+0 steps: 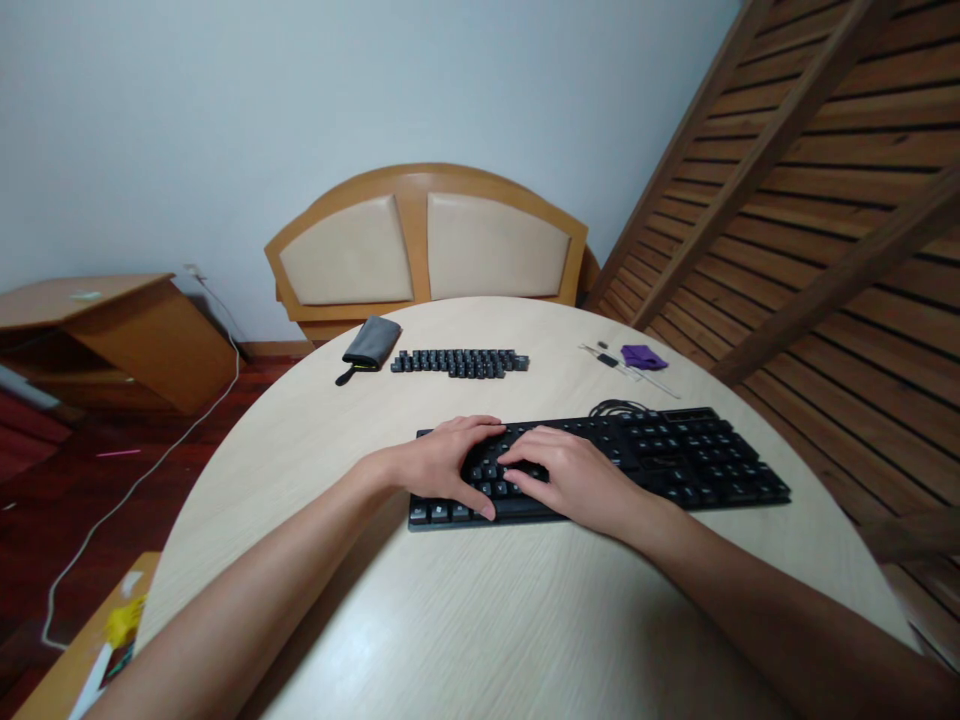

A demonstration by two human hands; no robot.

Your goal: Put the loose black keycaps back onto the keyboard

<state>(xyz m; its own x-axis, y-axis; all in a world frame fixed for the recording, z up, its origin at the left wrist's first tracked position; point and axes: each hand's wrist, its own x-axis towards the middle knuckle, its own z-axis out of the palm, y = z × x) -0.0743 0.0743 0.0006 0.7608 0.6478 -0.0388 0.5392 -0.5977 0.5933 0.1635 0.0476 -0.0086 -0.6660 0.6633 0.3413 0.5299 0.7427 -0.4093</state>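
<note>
A black keyboard (697, 460) lies across the round table. My left hand (448, 462) rests over its left end with fingers and thumb spread, the thumb along the front edge. Just beside it, my right hand (574, 475) reaches in from the right, thumb and index fingertips close together on a small dark keycap (505, 470). Whether that keycap is seated or loose I cannot tell. My hands cover part of the keys. Beyond the keyboard, loose black keycaps (469, 362) stand in staggered rows.
A grey pouch (373, 342) lies left of the loose keycaps. At the right are a purple cloth (643, 357) and thin tools (611, 360). The coiled keyboard cable (619, 408) sits behind the keyboard. The pale table (465, 610) has a curved edge; a headboard (420, 180) stands beyond.
</note>
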